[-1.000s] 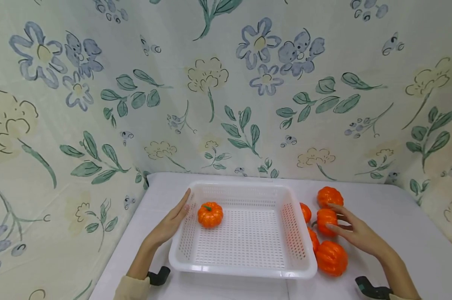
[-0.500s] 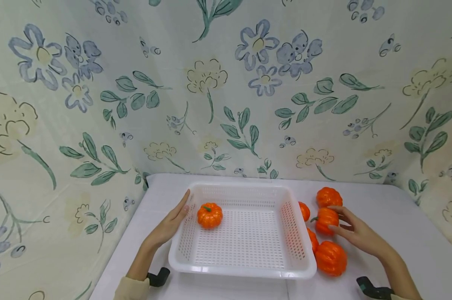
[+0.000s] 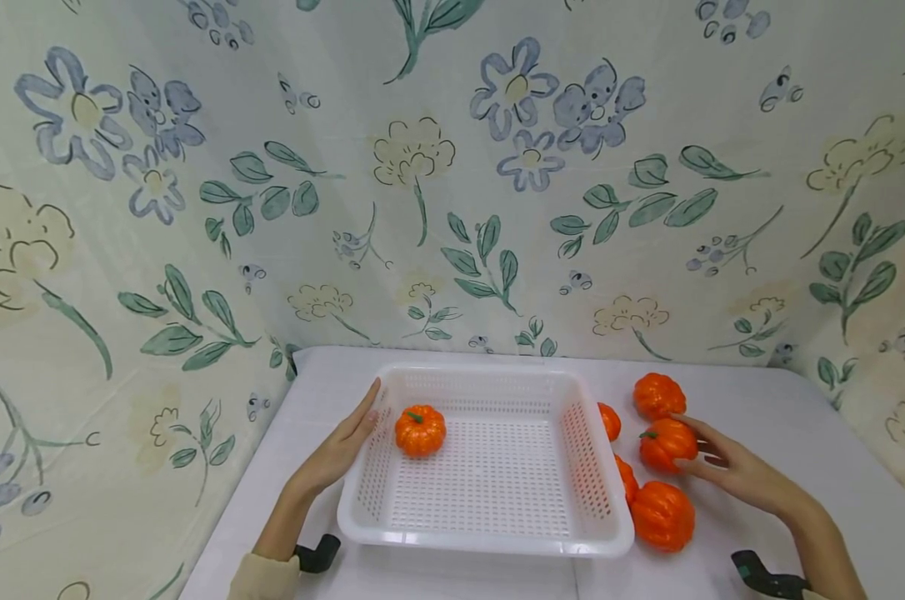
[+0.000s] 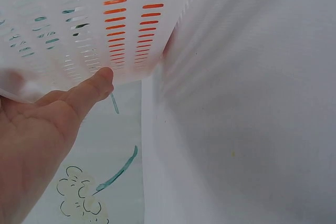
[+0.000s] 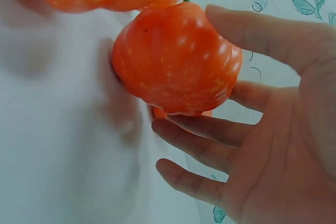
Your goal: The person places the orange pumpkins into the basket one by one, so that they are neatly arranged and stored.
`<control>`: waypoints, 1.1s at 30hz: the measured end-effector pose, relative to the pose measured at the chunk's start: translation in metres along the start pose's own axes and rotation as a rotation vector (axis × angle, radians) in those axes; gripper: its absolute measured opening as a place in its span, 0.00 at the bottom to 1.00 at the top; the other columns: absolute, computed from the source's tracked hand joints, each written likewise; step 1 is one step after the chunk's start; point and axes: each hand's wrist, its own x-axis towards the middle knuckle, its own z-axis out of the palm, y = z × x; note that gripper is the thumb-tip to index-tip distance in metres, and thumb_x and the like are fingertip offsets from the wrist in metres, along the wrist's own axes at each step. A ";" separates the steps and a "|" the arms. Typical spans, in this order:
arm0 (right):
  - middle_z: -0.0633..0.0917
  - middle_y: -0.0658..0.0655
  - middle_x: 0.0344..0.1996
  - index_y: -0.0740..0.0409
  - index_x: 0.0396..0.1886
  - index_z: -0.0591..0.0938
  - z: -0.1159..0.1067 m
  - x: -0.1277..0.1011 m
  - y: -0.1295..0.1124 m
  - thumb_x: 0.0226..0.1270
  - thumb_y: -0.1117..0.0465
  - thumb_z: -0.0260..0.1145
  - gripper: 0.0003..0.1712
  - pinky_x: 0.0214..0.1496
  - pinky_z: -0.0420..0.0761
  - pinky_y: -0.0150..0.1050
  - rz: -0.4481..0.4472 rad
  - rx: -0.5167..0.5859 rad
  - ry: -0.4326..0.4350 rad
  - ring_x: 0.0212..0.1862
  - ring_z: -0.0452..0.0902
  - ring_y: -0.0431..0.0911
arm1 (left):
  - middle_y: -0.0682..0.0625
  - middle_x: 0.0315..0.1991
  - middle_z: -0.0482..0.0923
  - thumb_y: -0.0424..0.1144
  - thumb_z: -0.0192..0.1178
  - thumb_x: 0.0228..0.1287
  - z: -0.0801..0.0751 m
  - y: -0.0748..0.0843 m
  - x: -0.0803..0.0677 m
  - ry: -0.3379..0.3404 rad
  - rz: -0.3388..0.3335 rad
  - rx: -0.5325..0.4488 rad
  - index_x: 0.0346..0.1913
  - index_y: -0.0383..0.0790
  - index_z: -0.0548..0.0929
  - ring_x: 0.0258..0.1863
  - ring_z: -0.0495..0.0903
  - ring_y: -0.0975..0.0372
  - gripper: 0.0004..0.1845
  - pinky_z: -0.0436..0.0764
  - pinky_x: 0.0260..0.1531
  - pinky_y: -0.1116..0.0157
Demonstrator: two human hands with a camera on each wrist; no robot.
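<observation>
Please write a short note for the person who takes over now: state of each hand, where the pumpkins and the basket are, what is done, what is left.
Left hand: open, flat against the left wall of the basket.
Right hand: fingers curled round a pumpkin right of the basket; whether it is lifted off the table I cannot tell.
Done: one pumpkin in the basket.
Left: the held one and four more outside, by the right wall: far, near, and two partly hidden behind the wall.
</observation>
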 end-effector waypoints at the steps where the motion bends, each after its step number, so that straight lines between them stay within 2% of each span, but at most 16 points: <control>1: 0.62 0.81 0.74 0.69 0.81 0.53 0.000 0.000 0.001 0.75 0.44 0.63 0.50 0.58 0.83 0.67 0.006 0.006 -0.004 0.67 0.66 0.77 | 0.52 0.86 0.37 0.49 0.38 0.86 0.000 0.000 0.000 0.000 0.000 -0.001 0.85 0.58 0.41 0.85 0.42 0.46 0.33 0.50 0.79 0.43; 7: 0.63 0.81 0.73 0.70 0.80 0.52 -0.001 0.003 0.002 0.74 0.42 0.65 0.52 0.58 0.84 0.64 0.055 0.014 -0.002 0.67 0.66 0.76 | 0.52 0.86 0.37 0.50 0.38 0.86 0.000 0.001 0.000 0.003 0.001 0.003 0.85 0.58 0.41 0.85 0.41 0.47 0.33 0.48 0.79 0.41; 13: 0.64 0.81 0.71 0.71 0.80 0.51 -0.001 0.005 0.005 0.73 0.41 0.66 0.55 0.56 0.85 0.63 0.082 -0.001 0.018 0.66 0.67 0.76 | 0.52 0.87 0.37 0.50 0.38 0.86 0.000 0.000 0.000 0.002 -0.002 0.005 0.85 0.59 0.41 0.85 0.41 0.46 0.33 0.49 0.78 0.41; 19: 0.65 0.82 0.70 0.70 0.80 0.51 0.000 0.005 0.007 0.72 0.41 0.66 0.55 0.60 0.83 0.65 0.076 -0.021 0.045 0.65 0.67 0.76 | 0.51 0.86 0.37 0.49 0.38 0.86 0.000 -0.001 0.000 -0.003 0.002 0.000 0.85 0.58 0.41 0.85 0.43 0.45 0.33 0.53 0.77 0.42; 28: 0.63 0.82 0.72 0.68 0.81 0.52 0.002 0.007 0.010 0.71 0.39 0.68 0.56 0.58 0.85 0.63 0.096 -0.026 0.029 0.66 0.66 0.75 | 0.51 0.86 0.37 0.49 0.38 0.86 0.000 -0.001 0.000 0.003 -0.006 0.002 0.85 0.58 0.41 0.85 0.43 0.46 0.33 0.53 0.78 0.43; 33: 0.66 0.80 0.71 0.67 0.81 0.55 0.003 0.005 0.009 0.69 0.40 0.70 0.55 0.55 0.86 0.62 0.068 -0.035 0.081 0.64 0.70 0.73 | 0.50 0.86 0.37 0.49 0.38 0.86 0.001 -0.001 0.001 0.003 -0.001 0.013 0.85 0.57 0.41 0.84 0.43 0.45 0.33 0.53 0.77 0.42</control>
